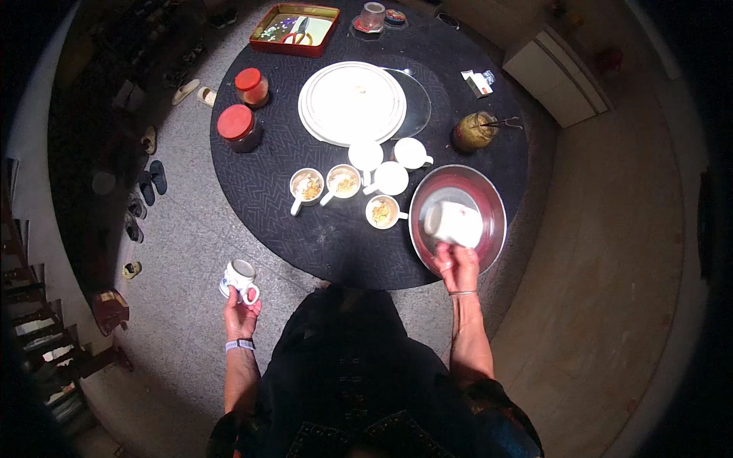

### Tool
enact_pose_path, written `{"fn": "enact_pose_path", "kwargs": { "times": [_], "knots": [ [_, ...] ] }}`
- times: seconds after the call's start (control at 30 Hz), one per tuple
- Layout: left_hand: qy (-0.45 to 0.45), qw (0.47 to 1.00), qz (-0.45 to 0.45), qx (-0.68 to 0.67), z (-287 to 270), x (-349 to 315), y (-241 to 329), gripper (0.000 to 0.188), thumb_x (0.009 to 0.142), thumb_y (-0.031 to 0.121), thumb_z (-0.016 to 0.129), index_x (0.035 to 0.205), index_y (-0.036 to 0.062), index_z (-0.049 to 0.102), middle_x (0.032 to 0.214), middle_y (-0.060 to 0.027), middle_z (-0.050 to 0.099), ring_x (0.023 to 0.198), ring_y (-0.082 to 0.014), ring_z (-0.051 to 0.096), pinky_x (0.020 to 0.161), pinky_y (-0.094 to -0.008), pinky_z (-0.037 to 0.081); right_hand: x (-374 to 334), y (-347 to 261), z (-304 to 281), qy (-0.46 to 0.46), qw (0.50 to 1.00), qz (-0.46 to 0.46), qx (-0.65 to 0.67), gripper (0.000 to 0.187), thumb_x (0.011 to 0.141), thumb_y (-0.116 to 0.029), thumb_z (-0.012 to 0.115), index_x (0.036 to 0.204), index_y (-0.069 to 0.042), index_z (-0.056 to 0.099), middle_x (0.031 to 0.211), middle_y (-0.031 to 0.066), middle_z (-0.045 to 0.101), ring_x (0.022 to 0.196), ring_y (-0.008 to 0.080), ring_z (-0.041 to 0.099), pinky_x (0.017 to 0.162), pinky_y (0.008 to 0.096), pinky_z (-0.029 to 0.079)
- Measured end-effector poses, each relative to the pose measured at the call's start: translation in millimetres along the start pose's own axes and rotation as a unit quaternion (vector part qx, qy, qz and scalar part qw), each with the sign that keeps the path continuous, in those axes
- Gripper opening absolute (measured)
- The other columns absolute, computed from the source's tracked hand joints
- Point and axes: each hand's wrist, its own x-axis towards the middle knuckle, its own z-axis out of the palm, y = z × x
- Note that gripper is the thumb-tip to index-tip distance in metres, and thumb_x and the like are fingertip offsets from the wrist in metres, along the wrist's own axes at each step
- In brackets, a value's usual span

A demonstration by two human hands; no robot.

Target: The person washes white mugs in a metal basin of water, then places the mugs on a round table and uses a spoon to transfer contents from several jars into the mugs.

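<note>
My left hand (242, 317) is closed around a white mug with a blue pattern (239, 278), off the table's left front edge, over the floor. In my right hand (460, 267) is a white mug (462, 223), tilted on its side above a metal basin (501, 202) with a reddish inner wall. Left of the basin stands a small cup (382, 212) with brown and pale crumbly stuff inside. Two more such cups, a left one (308, 185) and a middle one (343, 182), hold similar stuff. Behind them are three white cups (391, 178), whose contents I cannot make out.
On the round dark table (267, 206) lies a stack of white round plates or lids (351, 103). Red-lidded jars (237, 126) stand at left. A red tray (321, 50) with scissors is at the back. A jar with utensils (475, 131) stands behind the basin.
</note>
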Motion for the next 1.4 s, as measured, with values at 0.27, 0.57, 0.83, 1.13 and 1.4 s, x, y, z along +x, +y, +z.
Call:
{"fn": "enact_pose_path", "kwargs": {
  "times": [0.27,0.57,0.83,1.13,1.4],
  "knots": [
    [0.062,0.983,0.057,0.165,27.3,-16.8,2.9,0.042,0.092,0.042,0.063,0.120,0.0114,0.056,0.105,-0.0016,0.065,0.087,-0.0153,0.062,0.076,-0.0325,0.051,9.2,87.8,98.3,-0.166,0.745,-0.165,-0.624,0.016,0.080,-0.010,0.072,0.095,-0.006,0.069,0.083,0.0197,0.065,0.077,0.0326,0.066,0.067,0.0411,0.050],
    [0.076,0.971,0.116,0.197,43.4,-23.0,0.9,0.032,0.091,0.029,0.067,0.116,0.0102,0.061,0.102,-0.0007,0.065,0.085,-0.0143,0.059,0.078,-0.0342,0.050,51.4,158.3,88.5,-0.128,0.655,-0.145,-0.730,0.023,0.077,-0.020,0.075,0.092,-0.003,0.068,0.081,0.0250,0.063,0.079,0.0415,0.063,0.070,0.0483,0.052],
    [0.089,0.976,0.100,0.172,29.3,-11.8,-1.7,0.029,0.092,0.024,0.067,0.116,0.0087,0.063,0.103,-0.0017,0.067,0.083,-0.0129,0.060,0.077,-0.0311,0.050,64.0,160.4,93.6,-0.112,0.640,-0.104,-0.753,0.032,0.078,-0.022,0.074,0.103,-0.004,0.067,0.084,0.0250,0.066,0.085,0.0409,0.065,0.075,0.0486,0.052],
    [0.104,0.975,0.090,0.172,21.3,-4.1,-4.8,0.029,0.093,0.028,0.064,0.116,0.0101,0.062,0.098,0.0006,0.065,0.078,-0.0125,0.057,0.074,-0.0327,0.048,126.8,102.1,200.7,-0.184,0.559,-0.302,-0.750,0.020,0.083,-0.019,0.066,0.097,-0.005,0.064,0.084,0.0151,0.064,0.082,0.0363,0.062,0.072,0.0469,0.047],
    [0.122,0.980,0.098,0.125,7.1,-17.2,-5.6,0.031,0.091,0.023,0.068,0.117,0.0085,0.061,0.103,-0.0015,0.066,0.082,-0.0133,0.061,0.076,-0.0332,0.053,203.6,160.3,227.5,-0.206,0.391,-0.265,-0.857,0.017,0.084,-0.014,0.053,0.080,-0.013,0.070,0.082,0.0038,0.069,0.085,0.0220,0.060,0.083,0.0445,0.036]
  ]
}}
